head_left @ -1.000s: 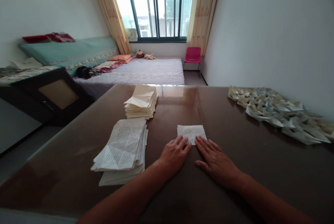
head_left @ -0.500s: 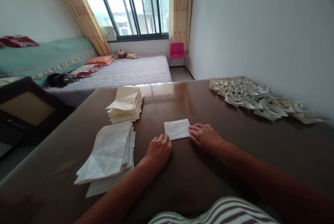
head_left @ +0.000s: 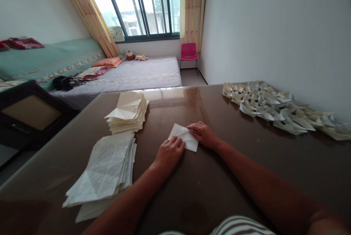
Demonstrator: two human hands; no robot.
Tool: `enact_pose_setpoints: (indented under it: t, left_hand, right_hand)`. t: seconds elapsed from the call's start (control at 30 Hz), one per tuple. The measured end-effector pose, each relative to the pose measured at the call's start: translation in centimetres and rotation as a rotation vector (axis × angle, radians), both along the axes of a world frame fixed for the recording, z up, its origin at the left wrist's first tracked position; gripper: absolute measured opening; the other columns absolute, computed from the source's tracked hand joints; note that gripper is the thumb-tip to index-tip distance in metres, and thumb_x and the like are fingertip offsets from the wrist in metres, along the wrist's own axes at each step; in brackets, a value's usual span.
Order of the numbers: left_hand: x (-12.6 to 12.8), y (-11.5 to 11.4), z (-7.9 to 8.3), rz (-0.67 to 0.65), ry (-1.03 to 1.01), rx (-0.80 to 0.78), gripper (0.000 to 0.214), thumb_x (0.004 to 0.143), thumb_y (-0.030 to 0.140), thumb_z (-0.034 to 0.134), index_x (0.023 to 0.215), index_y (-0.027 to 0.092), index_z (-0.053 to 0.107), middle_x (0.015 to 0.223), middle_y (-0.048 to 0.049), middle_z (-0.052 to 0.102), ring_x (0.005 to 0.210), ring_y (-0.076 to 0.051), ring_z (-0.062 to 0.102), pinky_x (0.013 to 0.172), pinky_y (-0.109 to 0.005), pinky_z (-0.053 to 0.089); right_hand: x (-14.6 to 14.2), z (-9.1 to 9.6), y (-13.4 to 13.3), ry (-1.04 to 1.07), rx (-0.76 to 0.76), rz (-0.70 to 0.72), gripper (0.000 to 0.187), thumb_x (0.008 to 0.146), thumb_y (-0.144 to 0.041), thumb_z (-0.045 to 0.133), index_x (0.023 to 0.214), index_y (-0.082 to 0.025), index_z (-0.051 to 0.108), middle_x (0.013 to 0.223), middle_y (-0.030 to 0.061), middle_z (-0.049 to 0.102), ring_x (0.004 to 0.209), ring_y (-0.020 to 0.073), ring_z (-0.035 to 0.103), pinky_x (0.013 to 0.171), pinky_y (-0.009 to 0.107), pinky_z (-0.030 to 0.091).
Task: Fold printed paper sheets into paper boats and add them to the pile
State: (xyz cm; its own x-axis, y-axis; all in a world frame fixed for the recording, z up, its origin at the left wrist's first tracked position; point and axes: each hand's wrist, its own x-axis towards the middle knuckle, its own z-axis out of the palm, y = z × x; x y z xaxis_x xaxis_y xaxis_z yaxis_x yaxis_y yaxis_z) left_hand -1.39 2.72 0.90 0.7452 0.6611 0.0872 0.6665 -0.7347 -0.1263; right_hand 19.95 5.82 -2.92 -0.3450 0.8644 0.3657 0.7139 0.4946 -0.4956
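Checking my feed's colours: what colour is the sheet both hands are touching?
The sheet is white with grey printed text; head view.

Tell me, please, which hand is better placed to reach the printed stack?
Probably the left hand: it rests on the left edge of the folded paper, nearer the printed stack. The right hand lies on the paper's right side, farther away.

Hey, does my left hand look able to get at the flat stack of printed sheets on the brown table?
Probably yes: the left hand rests on the small folded white paper, and only bare brown table separates it from the stack of printed sheets.
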Motion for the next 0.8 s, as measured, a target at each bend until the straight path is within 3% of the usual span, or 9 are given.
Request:
enact_pose_setpoints:
  t: [0.2, 0.33, 0.4, 0.5, 0.6, 0.7, 0.8]
  left_hand:
    - [-1.8, 2.0, -1.1, 0.088, -0.068, -0.008, 0.025, 0.090, 0.017, 0.051, 0.113, 0.020, 0.061, 0.108, -0.0075, 0.063, 0.099, -0.023, 0.056, 0.078, -0.034, 0.052]
    - [-2.0, 1.2, -1.5, 0.047, -0.154, -0.012, 0.028, 0.091, 0.019, 0.052, 0.118, 0.021, 0.060, 0.116, -0.0082, 0.063, 0.109, -0.024, 0.055, 0.086, -0.037, 0.051]
    - [-1.8, 0.4, -1.6, 0.038, -0.193, -0.027, 0.030, 0.091, 0.030, 0.052, 0.119, 0.020, 0.059, 0.121, -0.0090, 0.062, 0.114, -0.026, 0.054, 0.090, -0.040, 0.050]
    - [-1.4, -0.5, -1.8, 0.016, -0.210, -0.048, 0.044, 0.088, 0.046, 0.054, 0.122, 0.018, 0.058, 0.131, -0.0112, 0.057, 0.123, -0.029, 0.050, 0.095, -0.044, 0.047]
    - [-1.1, -0.9, -2.0, 0.000, -0.180, -0.062, 0.045, 0.089, 0.042, 0.055, 0.127, 0.018, 0.055, 0.135, -0.0113, 0.055, 0.127, -0.029, 0.048, 0.097, -0.043, 0.047]
    - [-1.2, -0.8, -1.9, 0.000, -0.144, -0.071, 0.044, 0.089, 0.039, 0.057, 0.127, 0.018, 0.055, 0.134, -0.0123, 0.055, 0.126, -0.029, 0.049, 0.096, -0.043, 0.048]
    - [-1.6, -0.4, -1.6, -0.027, -0.117, -0.087, 0.046, 0.086, 0.044, 0.059, 0.124, 0.017, 0.057, 0.133, -0.0128, 0.056, 0.124, -0.029, 0.051, 0.094, -0.041, 0.049]
  right_hand:
    - [-0.4, -0.4, 0.4, 0.061, -0.047, -0.054, 0.019, 0.088, -0.022, 0.057, 0.102, -0.026, 0.069, 0.101, 0.0006, 0.070, 0.083, 0.0144, 0.063, 0.075, 0.026, 0.047]
    - [-0.2, -0.4, 0.1, -0.002, -0.063, -0.050, 0.015, 0.087, -0.026, 0.059, 0.096, -0.028, 0.071, 0.099, -0.0007, 0.069, 0.077, 0.0127, 0.063, 0.070, 0.024, 0.046]
    - [-0.1, -0.2, 0.1, -0.022, -0.069, -0.038, 0.015, 0.088, -0.027, 0.059, 0.095, -0.028, 0.072, 0.098, -0.0004, 0.069, 0.076, 0.0124, 0.063, 0.070, 0.024, 0.046]
    - [-0.2, 0.1, -0.2, -0.074, -0.011, -0.031, 0.017, 0.090, -0.026, 0.057, 0.097, -0.027, 0.072, 0.099, 0.0016, 0.069, 0.084, 0.0153, 0.061, 0.074, 0.027, 0.045]
    - [-1.0, 0.7, -0.9, -0.190, 0.090, 0.069, 0.023, 0.092, -0.024, 0.053, 0.106, -0.030, 0.070, 0.109, 0.0018, 0.070, 0.102, 0.0205, 0.055, 0.085, 0.034, 0.041]
    - [-1.6, 1.0, -1.3, -0.252, 0.086, 0.172, 0.029, 0.094, -0.027, 0.050, 0.119, -0.031, 0.064, 0.120, 0.0008, 0.067, 0.112, 0.0218, 0.051, 0.091, 0.039, 0.036]
    - [-1.4, 0.8, -1.1, -0.256, 0.041, 0.109, 0.033, 0.093, -0.022, 0.050, 0.123, -0.031, 0.062, 0.128, 0.0009, 0.063, 0.117, 0.0223, 0.049, 0.093, 0.040, 0.035]
